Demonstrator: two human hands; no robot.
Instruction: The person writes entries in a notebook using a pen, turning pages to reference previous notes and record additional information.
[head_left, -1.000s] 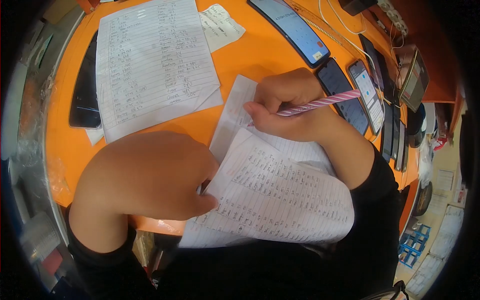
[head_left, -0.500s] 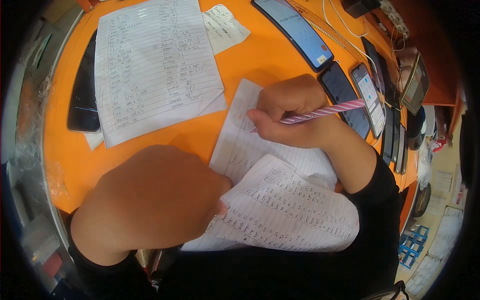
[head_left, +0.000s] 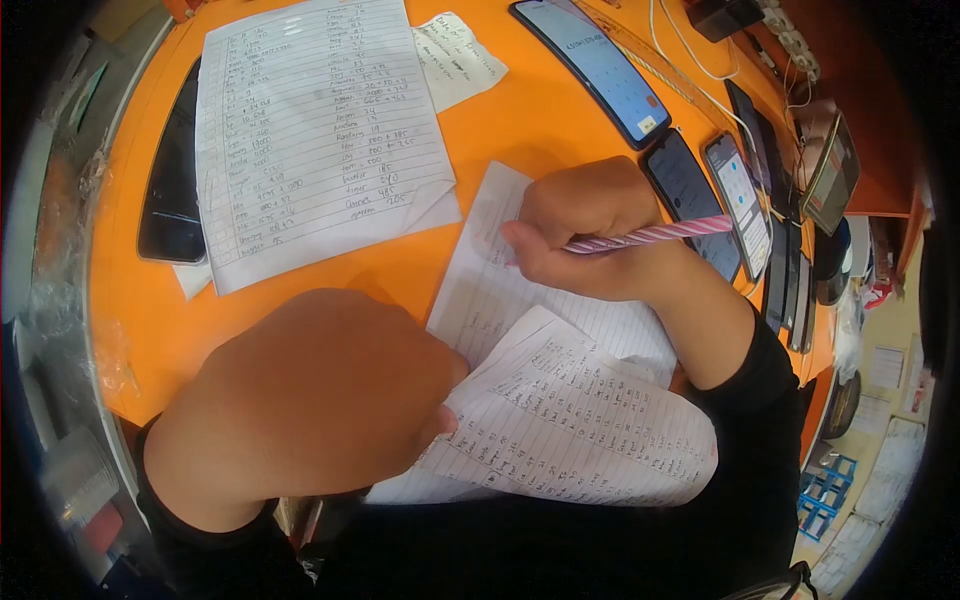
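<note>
On the surface [head_left: 510, 130], right hand [head_left: 590, 225] grips striped pen [head_left: 690, 229]; left hand [head_left: 340, 390] pinches curled page [head_left: 590, 420], which, loosened, could cover lower sheet [head_left: 468, 270].

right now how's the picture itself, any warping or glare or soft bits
Head view: fisheye warping bows the orange table, corners go black; head view: bright glints on clear plastic at left; head view: writing on the curled page is small, hard to read.

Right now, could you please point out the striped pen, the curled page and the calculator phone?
Striped pen [head_left: 652, 236]: head view, middle of its barrel.
Curled page [head_left: 590, 430]: head view, on its handwritten face.
Calculator phone [head_left: 600, 70]: head view, on its lit screen.
</note>
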